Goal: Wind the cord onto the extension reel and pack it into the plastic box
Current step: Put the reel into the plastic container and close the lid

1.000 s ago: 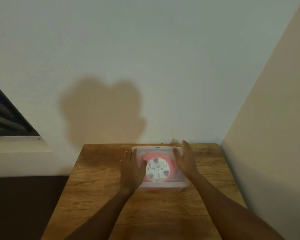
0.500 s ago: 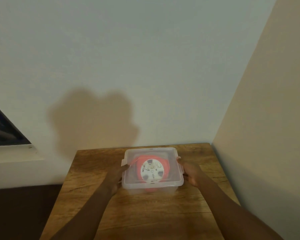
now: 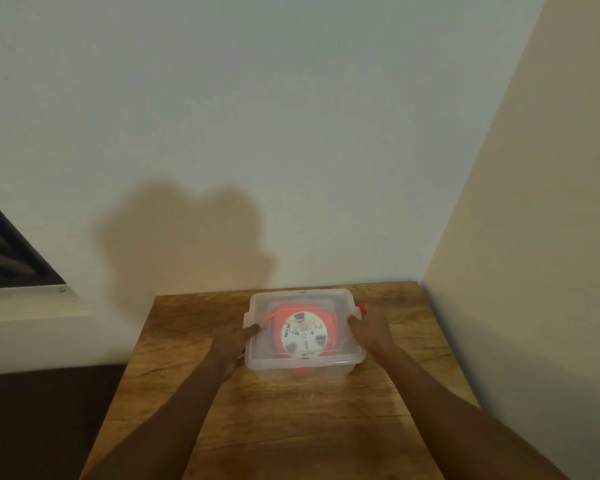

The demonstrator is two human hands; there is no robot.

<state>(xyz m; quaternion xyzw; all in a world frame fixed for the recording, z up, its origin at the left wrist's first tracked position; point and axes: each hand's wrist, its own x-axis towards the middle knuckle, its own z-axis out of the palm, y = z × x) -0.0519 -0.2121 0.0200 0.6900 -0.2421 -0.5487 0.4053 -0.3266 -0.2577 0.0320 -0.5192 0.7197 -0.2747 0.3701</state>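
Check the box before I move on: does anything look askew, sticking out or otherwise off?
One thing: a small red part shows outside the plastic box, at its right edge beside the right hand. What it is cannot be told. Otherwise the lid looks flat, and the reel lies inside. The left hand grips the left side.

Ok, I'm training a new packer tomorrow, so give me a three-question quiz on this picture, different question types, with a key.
1. True or false: the lid is on the plastic box.
2. Where is the right hand?
A. flat on the table
B. at the box's right side
C. on the wall
3. Fill in: the red reel lies ___ the box.

Key: 1 true; 2 B; 3 inside. The left hand is at the left side, by the latch.
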